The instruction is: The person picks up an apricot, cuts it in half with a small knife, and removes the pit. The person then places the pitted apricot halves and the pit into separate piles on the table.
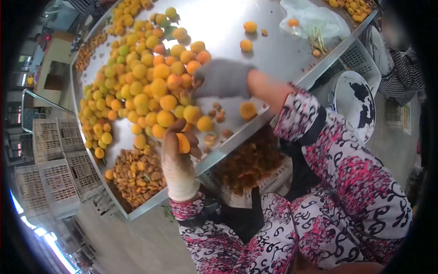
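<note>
My left hand (pixel 175 157), in a pale glove with bare fingertips, is closed around an orange apricot (pixel 184 143) near the front edge of the metal table (pixel 267 68). A big pile of yellow, orange and greenish apricots (pixel 146 77) spreads over the table just beyond it. My right hand (pixel 223 78), in a grey glove, reaches to the right side of this pile. Motion blurs it, and its fingers point down among the fruit, mostly hidden. Between the hands and the table edge lie a few brown pits (pixel 218 112) and a single apricot (pixel 248 110).
Brown pits (pixel 137 176) are heaped in the table's near left corner. A crate of dark orange fruit pieces (pixel 248 166) stands below the edge before me. Plastic bag (pixel 315 20) lies far right; a basin (pixel 355 102) stands beside the table. Stacked crates (pixel 50 171) fill the left.
</note>
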The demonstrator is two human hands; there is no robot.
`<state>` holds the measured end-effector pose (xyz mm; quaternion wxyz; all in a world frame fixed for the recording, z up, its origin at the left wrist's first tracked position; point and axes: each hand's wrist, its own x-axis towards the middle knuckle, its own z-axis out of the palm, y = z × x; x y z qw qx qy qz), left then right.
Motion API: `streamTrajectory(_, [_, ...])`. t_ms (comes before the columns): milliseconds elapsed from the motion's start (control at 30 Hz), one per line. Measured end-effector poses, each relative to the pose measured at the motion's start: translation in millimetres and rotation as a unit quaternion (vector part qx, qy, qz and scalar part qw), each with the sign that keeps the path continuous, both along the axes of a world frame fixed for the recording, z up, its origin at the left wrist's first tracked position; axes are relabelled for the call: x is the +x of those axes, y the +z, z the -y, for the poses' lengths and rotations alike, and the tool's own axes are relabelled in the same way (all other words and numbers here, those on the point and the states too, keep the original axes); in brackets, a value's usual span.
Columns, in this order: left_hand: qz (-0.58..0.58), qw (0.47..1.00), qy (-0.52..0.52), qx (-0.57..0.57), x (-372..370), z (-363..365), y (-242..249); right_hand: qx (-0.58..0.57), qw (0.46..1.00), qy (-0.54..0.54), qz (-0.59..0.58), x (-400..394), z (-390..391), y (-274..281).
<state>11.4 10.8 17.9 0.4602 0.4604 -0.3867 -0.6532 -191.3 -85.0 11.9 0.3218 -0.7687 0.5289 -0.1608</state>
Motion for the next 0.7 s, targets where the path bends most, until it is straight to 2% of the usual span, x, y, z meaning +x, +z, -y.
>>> streamTrajectory(33, [0.037, 0.998, -0.055, -0.018, 7.4, -2.7, -4.2, 0.086, 0.995, -0.013, -0.044, -8.3, -3.9, 17.4])
streamTrajectory(67, [0.033, 0.998, -0.055, -0.013, 8.0, -6.1, -3.8, 0.133, 0.987, -0.029, -0.081, -13.5, -8.5, 26.1])
streamTrajectory(133, [0.112, 0.984, -0.140, 0.005, 9.0, -11.6, 3.9, 0.157, 0.977, -0.021, -0.144, -24.0, -20.2, 24.6])
streamTrajectory(167, [0.086, 0.978, -0.189, 0.021, 13.5, -13.0, 3.9, 0.149, 0.971, 0.008, -0.185, -29.0, -23.8, 11.1])
streamTrajectory(200, [0.085, 0.978, -0.191, 0.024, 11.7, -13.9, 7.1, 0.142, 0.963, 0.037, -0.226, -28.1, -27.5, 7.5])
streamTrajectory(267, [0.194, 0.930, -0.312, 0.015, 8.2, -15.9, 15.1, 0.181, 0.949, 0.056, -0.253, -28.6, -36.8, 3.3])
streamTrajectory(300, [0.133, 0.935, -0.324, 0.056, 13.3, -18.0, 10.5, 0.201, 0.940, 0.075, -0.265, -26.1, -41.6, 2.0])
streamTrajectory(333, [0.134, 0.934, -0.325, 0.058, 12.0, -19.7, 6.5, 0.221, 0.930, 0.094, -0.277, -24.7, -44.6, 0.9])
streamTrajectory(400, [0.142, 0.941, -0.306, -0.028, 6.7, -20.9, 3.9, 0.201, 0.940, 0.096, -0.260, -22.3, -46.0, -10.4])
streamTrajectory(467, [0.146, 0.938, -0.313, -0.030, 4.5, -12.3, 6.1, 0.173, 0.965, 0.060, -0.186, -21.0, -44.2, -10.1])
streamTrajectory(533, [0.063, 0.981, -0.183, 0.027, 2.3, -8.6, 0.8, 0.201, 0.980, 0.007, 0.014, -17.9, -40.0, -1.2])
streamTrajectory(567, [0.062, 0.990, -0.127, 0.015, -2.3, -8.3, 0.5, 0.231, 0.965, -0.008, 0.122, -19.5, -40.0, 7.2])
streamTrajectory(600, [0.065, 0.993, -0.099, -0.004, -4.3, -5.6, -4.0, 0.226, 0.966, 0.006, 0.123, -13.3, -40.0, 16.9])
streamTrajectory(667, [-0.038, 0.993, -0.054, -0.097, -17.4, -3.3, -11.5, 0.290, 0.897, -0.030, 0.333, 2.6, -42.1, 28.0])
streamTrajectory(700, [-0.083, 0.987, -0.061, -0.127, -19.3, -1.3, -13.3, 0.256, 0.906, -0.014, 0.337, 10.5, -39.6, 22.4])
